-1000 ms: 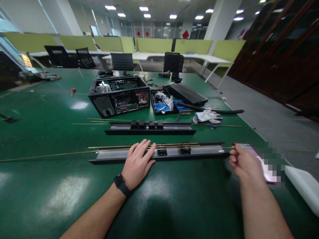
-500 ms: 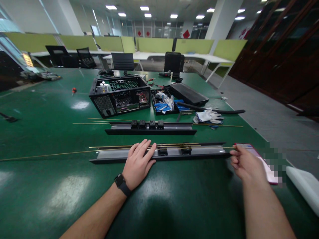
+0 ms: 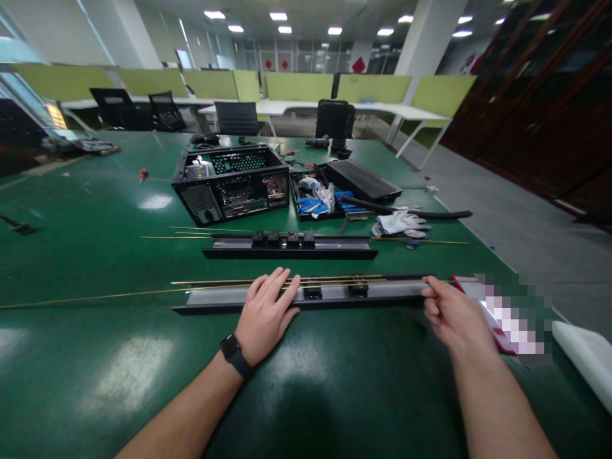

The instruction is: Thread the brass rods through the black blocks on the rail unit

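Observation:
In front of me lies a long black channel rail (image 3: 210, 298) with a pale inner face. My left hand (image 3: 266, 313), wearing a dark watch, rests palm down across it with fingers stretched out, over several thin brass-coloured rods (image 3: 205, 282). Two small black blocks (image 3: 357, 289) sit inside the channel, right of those fingers. At the channel's right end my right hand (image 3: 449, 309) is closed in a pinch on a thin brass-coloured rod, mostly hidden by the fingers. One long rod (image 3: 86, 298) sticks far out to the left; whether it is the pinched one I cannot tell.
Behind lies a second channel rail (image 3: 287, 253) with several black blocks and loose rods. Farther back are an opened black computer case (image 3: 229, 185), a tray with gloves (image 3: 315, 197), a black panel (image 3: 361, 180) and another glove (image 3: 401, 223). A red-edged phone-like object (image 3: 478, 296), partly pixelated, lies right.
My right hand has moved left, from just past the channel's right end onto that end, still pinched. My left hand has stayed in place.

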